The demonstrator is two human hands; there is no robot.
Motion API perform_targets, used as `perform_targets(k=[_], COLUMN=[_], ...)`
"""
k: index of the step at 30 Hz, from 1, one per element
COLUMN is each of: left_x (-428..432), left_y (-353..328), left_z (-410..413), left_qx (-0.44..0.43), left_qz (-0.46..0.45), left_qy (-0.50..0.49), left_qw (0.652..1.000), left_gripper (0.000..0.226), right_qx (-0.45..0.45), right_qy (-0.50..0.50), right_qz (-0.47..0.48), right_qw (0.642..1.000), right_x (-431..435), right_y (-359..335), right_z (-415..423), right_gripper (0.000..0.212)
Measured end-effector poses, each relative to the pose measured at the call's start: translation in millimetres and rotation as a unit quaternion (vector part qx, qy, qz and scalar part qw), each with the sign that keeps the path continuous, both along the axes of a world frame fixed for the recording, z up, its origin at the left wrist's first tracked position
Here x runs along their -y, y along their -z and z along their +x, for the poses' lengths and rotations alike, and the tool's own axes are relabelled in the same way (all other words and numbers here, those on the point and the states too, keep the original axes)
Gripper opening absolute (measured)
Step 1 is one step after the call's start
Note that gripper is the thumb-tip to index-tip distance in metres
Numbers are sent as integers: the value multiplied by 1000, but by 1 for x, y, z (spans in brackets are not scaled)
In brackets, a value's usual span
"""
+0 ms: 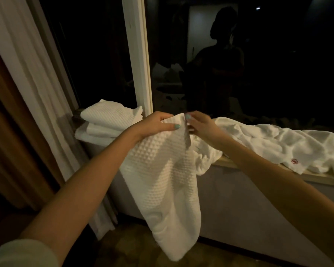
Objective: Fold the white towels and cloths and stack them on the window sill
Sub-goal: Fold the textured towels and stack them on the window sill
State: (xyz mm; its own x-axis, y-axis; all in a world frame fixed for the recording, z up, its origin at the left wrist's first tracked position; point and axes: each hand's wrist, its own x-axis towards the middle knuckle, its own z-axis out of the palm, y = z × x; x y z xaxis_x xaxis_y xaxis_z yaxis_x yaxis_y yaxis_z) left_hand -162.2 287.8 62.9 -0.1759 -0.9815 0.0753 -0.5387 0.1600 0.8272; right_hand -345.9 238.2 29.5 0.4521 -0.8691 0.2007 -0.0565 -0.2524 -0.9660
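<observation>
Just in front of the window sill [320, 179], a white waffle cloth [162, 170] hangs from both hands. The left hand [156, 122] grips its top corner. The right hand [200, 125] pinches the edge beside it, fingertips hidden behind the fabric. Folded towels [108, 120] sit stacked at the sill's left end, and rumpled towels [274, 143] cover most of the rest. The dark window [278, 64] shows only a dim reflection.
</observation>
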Motion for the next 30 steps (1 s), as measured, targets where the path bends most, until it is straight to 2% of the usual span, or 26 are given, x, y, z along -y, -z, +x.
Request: perform_targets(k=[2, 4, 8, 10, 14, 18, 22, 25, 27, 30], left_x=[-1, -2, -1, 0, 6, 9, 7, 7, 6, 4], left_y=[1, -3, -18, -27, -42, -51, -62, -72, -77, -82], left_z=[1, 5, 25, 33, 45, 50, 42, 39, 41, 51], left_qx=[-45, -83, -146, -139, -98, -110, -132, -132, -129, -125], left_qz=[13, 20, 1, -8, -23, -31, -41, -46, -54, -57], left_qy=[2, -1, -46, -67, -115, -145, -132, -113, -116, -134], left_qw=[999, 996, 988, 988, 988, 983, 982, 984, 983, 981], left_gripper=[15, 9, 10, 11, 18, 31, 22, 10, 12, 20], right_qx=[-52, -102, -108, -102, -14, -1, -88, -139, -151, -152], right_qy=[-65, -89, -66, -43, -4, -31, -50, -50, -69, -85], right_qz=[66, 96, 62, 14, 3, -20, -72, -39, -26, 6], right_qw=[994, 986, 990, 994, 1000, 999, 992, 988, 986, 985], right_x=[-1, -3, -10, -12, -12, -13, -16, -13, -11, -11], right_y=[29, 58, 93, 100, 100, 96, 84, 84, 90, 103], right_z=[-16, -27, -23, -16, -8, -6, -1, 2, 1, 2], right_gripper=[23, 21, 22, 13, 12, 13, 30, 41, 36, 11])
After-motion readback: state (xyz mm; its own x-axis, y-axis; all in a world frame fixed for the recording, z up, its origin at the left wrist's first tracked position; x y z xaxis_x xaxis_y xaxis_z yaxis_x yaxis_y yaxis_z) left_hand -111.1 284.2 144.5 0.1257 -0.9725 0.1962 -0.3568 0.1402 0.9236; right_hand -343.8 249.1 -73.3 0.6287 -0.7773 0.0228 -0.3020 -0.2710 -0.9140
